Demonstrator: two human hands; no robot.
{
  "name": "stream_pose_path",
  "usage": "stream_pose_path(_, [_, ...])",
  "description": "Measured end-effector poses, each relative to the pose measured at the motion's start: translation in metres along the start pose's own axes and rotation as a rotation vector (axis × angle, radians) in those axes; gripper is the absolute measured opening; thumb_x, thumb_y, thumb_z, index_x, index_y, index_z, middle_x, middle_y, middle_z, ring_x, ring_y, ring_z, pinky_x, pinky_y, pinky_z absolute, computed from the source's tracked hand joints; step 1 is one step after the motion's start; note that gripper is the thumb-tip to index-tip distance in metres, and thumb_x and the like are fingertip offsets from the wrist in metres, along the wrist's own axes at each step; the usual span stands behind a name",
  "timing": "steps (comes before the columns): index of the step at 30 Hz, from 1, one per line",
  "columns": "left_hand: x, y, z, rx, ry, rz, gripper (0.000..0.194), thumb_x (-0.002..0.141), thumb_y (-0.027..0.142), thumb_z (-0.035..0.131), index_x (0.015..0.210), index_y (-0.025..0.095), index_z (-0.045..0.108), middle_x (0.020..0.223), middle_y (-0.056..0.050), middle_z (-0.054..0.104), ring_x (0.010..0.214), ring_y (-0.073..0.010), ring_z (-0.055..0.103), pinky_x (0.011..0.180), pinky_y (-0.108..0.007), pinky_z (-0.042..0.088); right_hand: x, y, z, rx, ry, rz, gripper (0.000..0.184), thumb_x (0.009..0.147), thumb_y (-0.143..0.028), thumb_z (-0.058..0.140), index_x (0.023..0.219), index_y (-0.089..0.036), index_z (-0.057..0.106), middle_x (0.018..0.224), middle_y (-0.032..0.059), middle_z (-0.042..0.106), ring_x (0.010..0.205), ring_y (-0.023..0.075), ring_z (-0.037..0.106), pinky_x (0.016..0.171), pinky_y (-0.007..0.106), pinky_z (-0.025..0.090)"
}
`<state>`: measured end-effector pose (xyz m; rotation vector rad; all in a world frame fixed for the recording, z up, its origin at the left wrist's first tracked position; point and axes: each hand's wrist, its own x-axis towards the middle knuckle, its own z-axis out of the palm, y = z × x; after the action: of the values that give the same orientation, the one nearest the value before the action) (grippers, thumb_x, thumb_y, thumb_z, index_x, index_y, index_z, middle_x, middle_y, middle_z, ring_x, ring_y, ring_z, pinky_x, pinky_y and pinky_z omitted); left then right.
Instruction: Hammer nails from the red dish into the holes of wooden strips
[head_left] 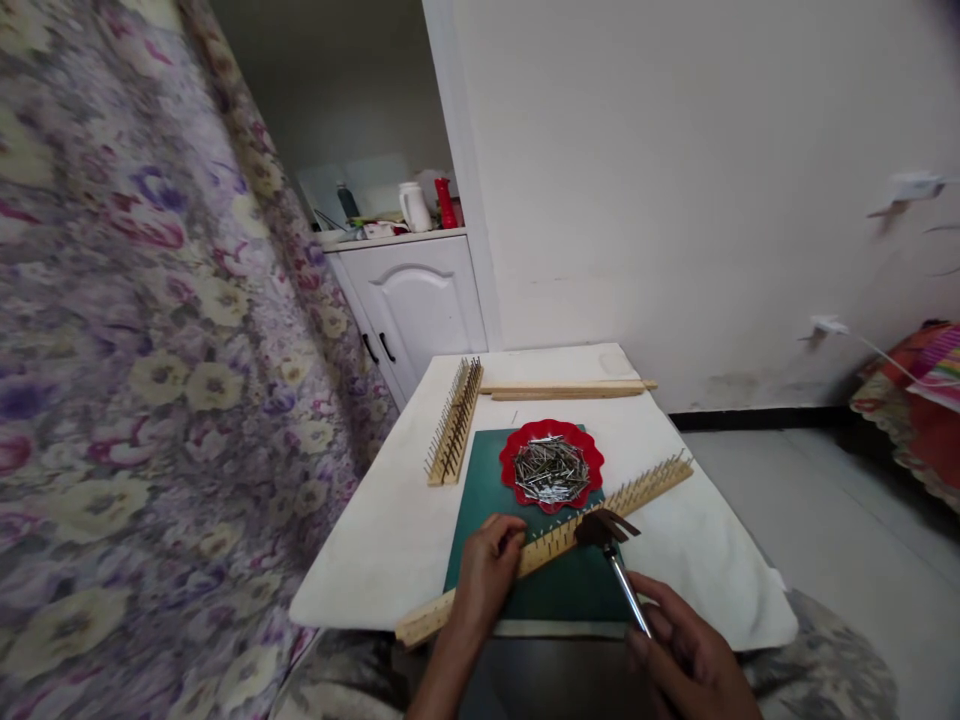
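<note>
A long wooden strip (600,515) studded with nails lies slantwise across a green mat (495,475) on the white table (390,540). My left hand (486,580) is closed on the strip near its lower part, fingers pinched at its upper edge. My right hand (686,650) grips the metal handle of a small hammer (611,540), whose dark head rests over the middle of the strip. Just behind the strip sits a red scalloped dish (510,455) full of loose nails (551,470).
Two more nail-studded strips (455,420) lie at the table's left, and plain wooden strips (562,391) lie at its far edge. A flowered curtain (150,350) hangs at the left. A white cabinet (416,300) with a jug and bottles stands behind.
</note>
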<state>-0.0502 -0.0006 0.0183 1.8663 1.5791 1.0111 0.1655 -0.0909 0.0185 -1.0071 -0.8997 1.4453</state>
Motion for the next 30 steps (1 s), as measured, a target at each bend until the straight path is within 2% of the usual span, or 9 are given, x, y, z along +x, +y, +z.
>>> stream_pose_path(2, [0.014,0.005,-0.005,0.031,0.013,0.024,0.017,0.083,0.020,0.049,0.085,0.019,0.065,0.081,-0.002,0.063,0.075,-0.0162,0.060,0.068,-0.024,0.043,0.001,0.000,-0.004,0.010,0.018,0.016,0.046,0.073,-0.045,0.070,0.113,-0.027,0.060,0.077,0.0024,0.075,0.048,0.0159,0.058,0.047,0.025,0.048])
stream_pose_path(5, [0.044,0.014,-0.005,0.139,-0.042,0.103,0.016,0.084,0.019,0.049,0.085,0.019,0.065,0.087,-0.003,0.065,0.081,-0.0156,0.060,0.072,-0.023,0.043,0.002,0.001,-0.008,0.034,0.040,0.023,0.047,0.072,-0.047,0.070,0.112,-0.026,0.060,0.077,0.0032,0.074,0.045,0.0151,0.056,0.042,0.023,0.043])
stream_pose_path(9, [0.083,0.025,0.008,0.494,-0.163,0.083,0.015,0.081,0.015,0.052,0.082,0.019,0.066,0.090,-0.004,0.067,0.082,-0.0167,0.061,0.072,-0.024,0.042,0.001,0.002,-0.010,0.013,0.044,0.054,0.053,0.072,-0.048,0.070,0.117,-0.023,0.058,0.084,0.0050,0.074,0.033,0.0078,0.044,0.033,0.019,0.031])
stream_pose_path(12, [0.099,0.026,0.020,0.610,-0.188,0.041,0.014,0.079,0.015,0.053,0.078,0.017,0.066,0.087,-0.007,0.067,0.080,-0.0187,0.061,0.069,-0.025,0.041,0.001,0.002,-0.011,0.016,0.079,0.019,0.053,0.071,-0.051,0.069,0.115,-0.022,0.059,0.077,0.0038,0.072,0.037,0.0107,0.049,0.037,0.021,0.036])
stream_pose_path(15, [0.105,0.023,0.027,0.644,-0.183,0.025,0.014,0.079,0.015,0.052,0.076,0.016,0.065,0.085,-0.010,0.068,0.080,-0.0210,0.061,0.069,-0.027,0.042,0.003,0.005,-0.014,0.039,0.090,-0.012,0.050,0.071,-0.051,0.069,0.112,-0.024,0.059,0.068,0.0013,0.070,0.047,0.0162,0.056,0.048,0.025,0.045])
stream_pose_path(20, [0.110,0.019,0.032,0.646,-0.196,0.037,0.014,0.077,0.012,0.051,0.070,0.016,0.063,0.082,-0.012,0.067,0.077,-0.0223,0.062,0.069,-0.030,0.042,0.007,0.009,-0.020,0.024,0.050,-0.004,0.052,0.072,-0.053,0.067,0.114,-0.024,0.057,0.070,0.0043,0.073,0.054,0.0218,0.063,0.054,0.029,0.046])
stream_pose_path(25, [0.111,0.021,0.027,0.561,-0.188,0.120,0.013,0.077,0.012,0.050,0.069,0.016,0.060,0.085,-0.009,0.064,0.074,-0.0190,0.060,0.068,-0.027,0.042,0.004,0.007,-0.018,0.048,0.045,-0.010,0.050,0.073,-0.050,0.068,0.113,-0.023,0.057,0.078,0.0057,0.075,0.056,0.0201,0.064,0.063,0.031,0.051])
stream_pose_path(27, [0.107,0.022,0.020,0.513,-0.165,0.154,0.013,0.079,0.011,0.049,0.073,0.016,0.059,0.086,-0.008,0.063,0.076,-0.0173,0.059,0.069,-0.026,0.041,0.002,0.005,-0.017,0.066,0.060,-0.021,0.048,0.073,-0.047,0.069,0.112,-0.023,0.057,0.076,0.0036,0.075,0.050,0.0158,0.060,0.062,0.030,0.051])
stream_pose_path(30, [0.092,0.020,0.004,0.442,-0.099,0.166,0.014,0.082,0.013,0.044,0.078,0.017,0.056,0.081,-0.004,0.062,0.075,-0.0156,0.058,0.068,-0.024,0.041,-0.001,0.000,-0.013,0.049,0.067,-0.002,0.047,0.074,-0.045,0.070,0.113,-0.023,0.057,0.076,0.0017,0.072,0.039,0.0087,0.049,0.042,0.021,0.045])
